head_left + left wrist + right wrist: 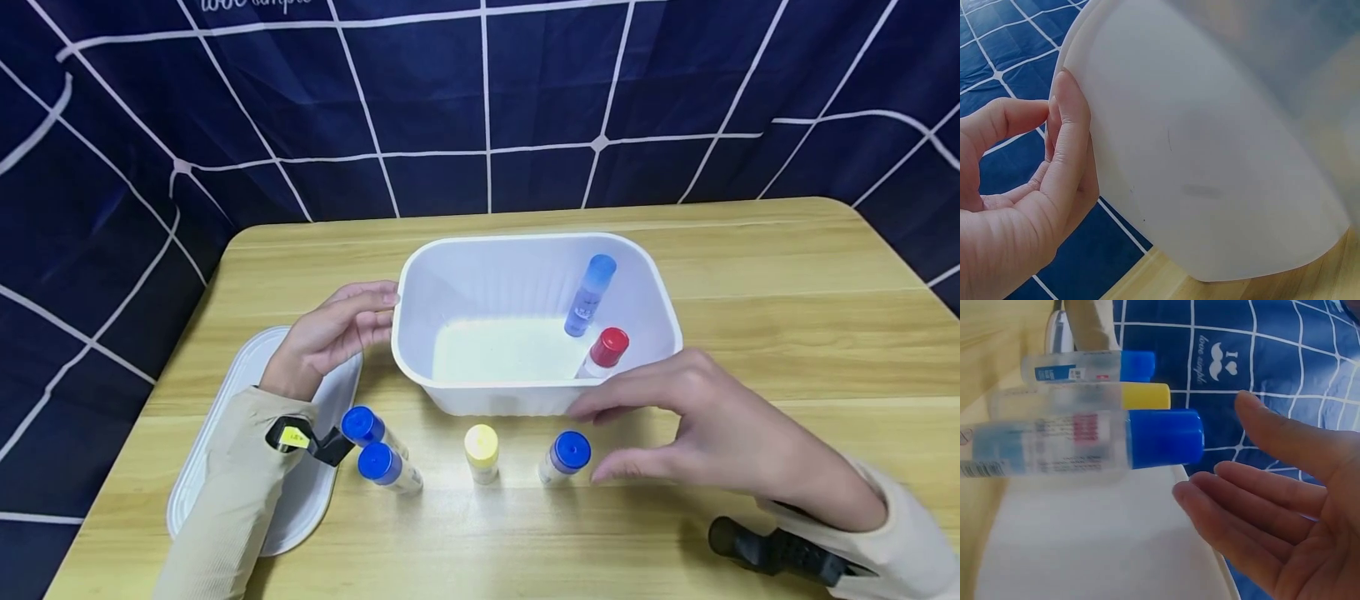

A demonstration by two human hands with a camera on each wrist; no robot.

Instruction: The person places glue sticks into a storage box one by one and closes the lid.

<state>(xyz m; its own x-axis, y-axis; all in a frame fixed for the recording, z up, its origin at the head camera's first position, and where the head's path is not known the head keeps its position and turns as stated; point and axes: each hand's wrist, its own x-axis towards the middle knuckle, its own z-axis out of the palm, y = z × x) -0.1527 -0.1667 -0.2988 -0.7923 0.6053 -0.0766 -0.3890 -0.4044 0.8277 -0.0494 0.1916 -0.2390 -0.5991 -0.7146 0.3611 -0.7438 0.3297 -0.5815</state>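
Note:
A white plastic tub (495, 398) stands mid-table, with a light-blue-capped glue bottle (589, 296) leaning inside and a red-capped one (606, 350) near its front right corner. At the tub's left rim, my left hand (330, 333) pinches the edge between thumb and fingers; the left wrist view shows fingers along the outer wall (1197, 144). My right hand (697, 425) hovers in front of the tub's right corner, thumb and fingers apart and holding nothing. Just left of its thumb stands an upright blue-capped glue bottle (566, 457), also large in the right wrist view (1166, 439).
A yellow-capped bottle (482, 452) stands in front of the tub. Two more blue-capped bottles (390, 468) stand close together to the left. Under the left forearm lies a white lid (296, 533). A dark blue curtain (420, 92) with white lines hangs behind the wooden table (787, 300).

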